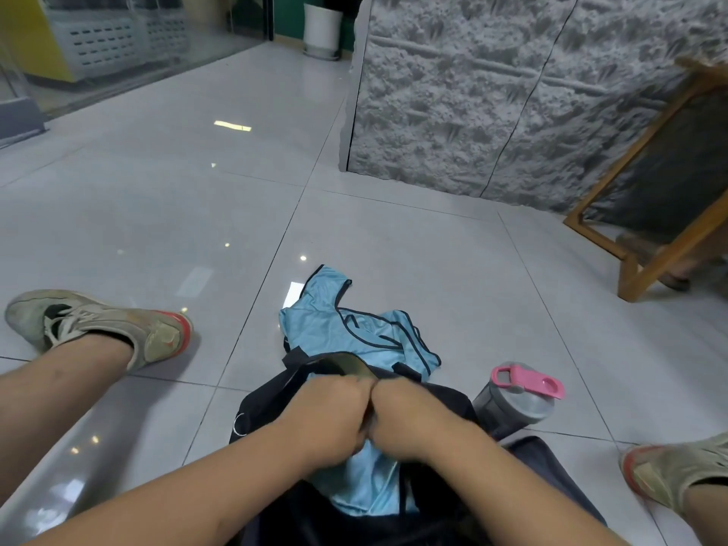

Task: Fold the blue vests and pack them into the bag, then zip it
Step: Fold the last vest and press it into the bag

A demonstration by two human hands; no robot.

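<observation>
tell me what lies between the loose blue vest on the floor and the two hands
In the head view, the dark bag's far rim and its olive strap lie between the loose blue vest and the hands.

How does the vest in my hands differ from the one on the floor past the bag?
The held vest is gripped by the left hand and right hand over the bag; the floor vest lies untouched on the tiles. The held vest hangs bunched; the floor vest sprawls crumpled. Both are light blue with dark trim.

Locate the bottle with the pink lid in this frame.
In the head view, the bottle lies on the floor tiles, lower right, against the dark bag's right side, just beyond the right hand.
</observation>
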